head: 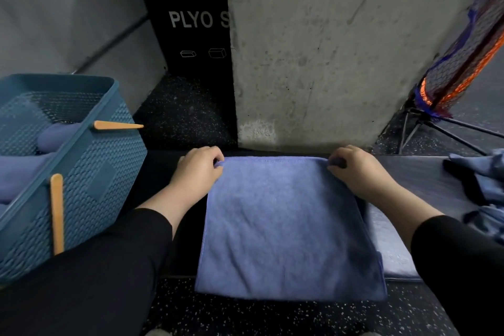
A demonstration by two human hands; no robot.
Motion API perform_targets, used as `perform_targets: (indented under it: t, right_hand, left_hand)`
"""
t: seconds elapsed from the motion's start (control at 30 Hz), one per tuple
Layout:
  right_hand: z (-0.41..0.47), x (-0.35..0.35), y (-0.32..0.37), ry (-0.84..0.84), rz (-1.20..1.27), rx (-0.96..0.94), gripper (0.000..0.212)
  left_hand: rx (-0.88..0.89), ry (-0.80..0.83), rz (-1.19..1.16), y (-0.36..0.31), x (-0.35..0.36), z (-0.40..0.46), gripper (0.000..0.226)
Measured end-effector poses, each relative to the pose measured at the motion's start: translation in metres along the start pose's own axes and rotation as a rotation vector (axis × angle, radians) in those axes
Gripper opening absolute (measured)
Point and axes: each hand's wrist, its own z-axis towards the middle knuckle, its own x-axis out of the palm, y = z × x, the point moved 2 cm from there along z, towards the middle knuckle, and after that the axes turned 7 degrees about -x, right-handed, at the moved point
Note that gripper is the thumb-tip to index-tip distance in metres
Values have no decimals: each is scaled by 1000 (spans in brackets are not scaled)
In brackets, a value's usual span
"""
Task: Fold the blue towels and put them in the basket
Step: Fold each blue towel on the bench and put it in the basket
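Left hand point(200, 169) pinching blue towel point(289, 226) far-left corner, right hand point(354, 169) pinching far-right corner, towel flat on table point(425, 180), basket point(90, 172) left

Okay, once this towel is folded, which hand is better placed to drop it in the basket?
Left, probably. The basket stands directly beside the left hand, while the right hand pinches the far right corner of the towel and would have to cross over it.

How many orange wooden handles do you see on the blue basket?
2. One handle sticks out from the far right rim of the basket; the other handle hangs on its near side. More may be hidden.
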Motion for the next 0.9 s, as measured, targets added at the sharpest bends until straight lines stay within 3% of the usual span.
perform_targets:
  t: [0.17,0.27,0.3,0.43,0.53,0.6,0.77,0.9]
  right_hand:
    - [-1,1,2,28,38,60,29]
    - [-1,2,1,88,47,110,29]
    - [0,2,1,101,50,125,25]
    - [1,-6,7,55,126,160,8]
    - [-3,-14,11,-118,390,187,9]
    - [-8,-21,16,-152,566,179,18]
    - [-30,-55,36,-123,660,75,39]
    - [-50,-86,49,-142,658,45,11]
  left_hand:
    - [18,83,77,-7,4,3,39]
    - [-3,109,92,-7,5,1,20]
    - [-25,112,42,-6,3,2,10]
    - [-175,102,-306,-7,-3,1,13]
    - [-241,141,-652,-11,-14,-4,2]
    - [-246,154,-837,-15,-24,-9,9]
    - [-166,170,-958,-25,-54,-34,7]
    - [-105,137,-1022,-30,-85,-64,5]
